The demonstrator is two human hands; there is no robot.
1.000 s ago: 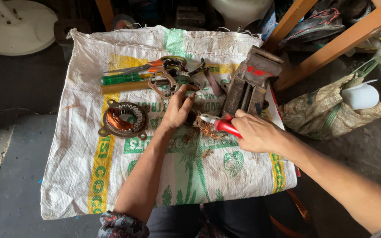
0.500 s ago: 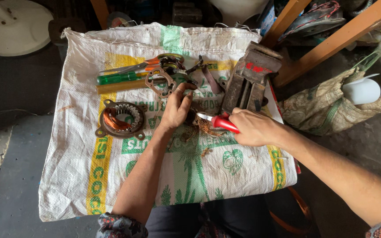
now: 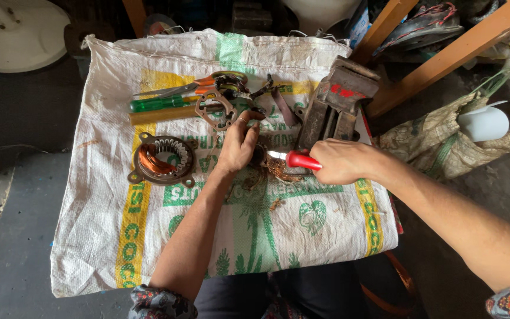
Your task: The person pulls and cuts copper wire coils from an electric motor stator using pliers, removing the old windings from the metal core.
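Closed around the red-handled knife (image 3: 293, 159), the right hand (image 3: 337, 160) steers it at 9 o'clock into springy, tangle-prone copper wire (image 3: 275, 169) that the left hand (image 3: 238, 145) pins, fingers curled, on its stiff core.

A white woven plastic sack with green and yellow print (image 3: 149, 248) is spread as a cover over the desk. Around it lies a dark grey concrete floor (image 3: 13, 236), dusty and cracked at the lower left edge. A round white base of some stand (image 3: 13, 26) sits at the upper left. Slanted orange-brown wooden beams (image 3: 444, 53) cross the upper right, above a beige patterned cloth bag (image 3: 438, 145) holding a white rounded plastic object (image 3: 484, 123). Soft, even daylight falls from above.
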